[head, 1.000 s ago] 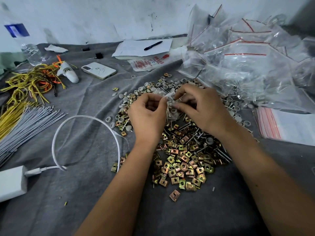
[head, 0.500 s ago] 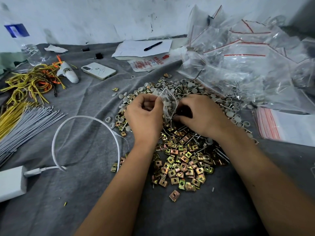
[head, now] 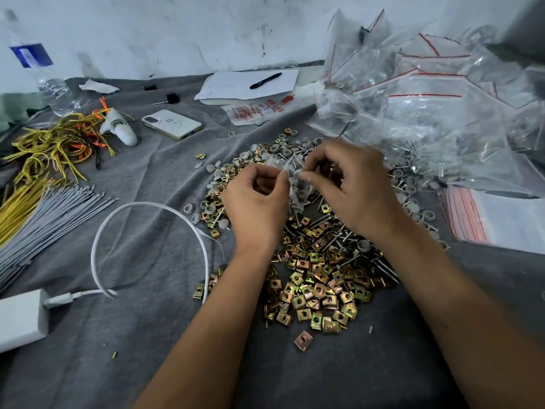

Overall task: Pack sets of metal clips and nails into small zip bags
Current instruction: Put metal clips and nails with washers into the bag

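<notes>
Above the 12 o'clock edge of the brass-coloured square metal clips (head: pixel 312 278), my left hand (head: pixel 259 202) and right hand (head: pixel 354 190) pinch 1 small clear zip bag (head: pixel 296 184), whose mouth I should keep spread and upright.

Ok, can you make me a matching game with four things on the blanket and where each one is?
Things:
1. pen
2. phone
3. small zip bag
4. lone metal clip

Places:
A. pinched between both hands
B. by itself on the grey cloth, nearest the camera, below the clip pile
C. lying on the white paper near the wall
D. face down on the cloth, right of the yellow wires

Pairs: 1-C, 2-D, 3-A, 4-B

The left hand and right hand hold the bag above the pile.
</notes>
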Demonstrator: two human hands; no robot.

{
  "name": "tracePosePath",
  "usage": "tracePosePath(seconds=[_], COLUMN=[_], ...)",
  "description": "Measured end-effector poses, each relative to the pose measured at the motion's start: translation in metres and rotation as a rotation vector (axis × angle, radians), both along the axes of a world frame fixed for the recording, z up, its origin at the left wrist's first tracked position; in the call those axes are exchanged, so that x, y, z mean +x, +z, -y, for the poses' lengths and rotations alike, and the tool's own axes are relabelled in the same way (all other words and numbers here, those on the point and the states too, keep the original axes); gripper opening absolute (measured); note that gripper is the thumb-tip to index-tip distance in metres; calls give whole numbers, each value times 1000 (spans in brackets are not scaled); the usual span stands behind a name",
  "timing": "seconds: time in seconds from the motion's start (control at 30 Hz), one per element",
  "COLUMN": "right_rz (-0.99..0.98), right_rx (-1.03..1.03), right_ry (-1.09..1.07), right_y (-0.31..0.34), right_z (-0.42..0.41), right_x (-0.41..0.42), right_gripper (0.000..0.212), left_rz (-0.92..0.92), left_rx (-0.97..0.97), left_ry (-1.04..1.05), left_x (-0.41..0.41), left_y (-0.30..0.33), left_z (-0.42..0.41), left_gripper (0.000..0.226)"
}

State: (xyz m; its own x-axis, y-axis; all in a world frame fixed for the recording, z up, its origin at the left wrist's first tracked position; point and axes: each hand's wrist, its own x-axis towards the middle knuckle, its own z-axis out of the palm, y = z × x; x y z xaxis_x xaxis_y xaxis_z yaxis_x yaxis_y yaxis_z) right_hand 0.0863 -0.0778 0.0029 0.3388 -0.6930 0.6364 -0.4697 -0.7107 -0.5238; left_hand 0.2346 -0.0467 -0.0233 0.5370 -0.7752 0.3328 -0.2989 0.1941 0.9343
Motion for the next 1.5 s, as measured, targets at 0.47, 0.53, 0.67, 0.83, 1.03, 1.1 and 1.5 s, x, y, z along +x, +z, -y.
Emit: tracePosePath(seconds=[0.47,0.53,0.67,0.83,1.03,1.1,1.5], right_rz=[23,43,-146,-519,-506,-475,-133], right_rx=[22,32,101,202,218,215,-47], right_ry=[-86,-128,-205,-149,-164,-171,-24], right_y=[-2,-4,-10,-14,-14,-16,-2], right_z=[4,6,12,9,9,10,3], right_x=[-3,-4,-6,0,0,-1,-2], right_gripper=[10,10,17,44,35,28,22], left_rz=[-26,-31,-25,-21,-36,-33,-3], left_rx=[-2,1,0,-1,-3,-7,4], left_ry=[21,25,21,30,28,30,-17], left_x=[0,0,0,0,0,0,1], left_y=[1,1,1,1,1,1,-2], left_z=[0,0,-1,0,0,-1,0], left_gripper=[15,14,16,18,17,17,12])
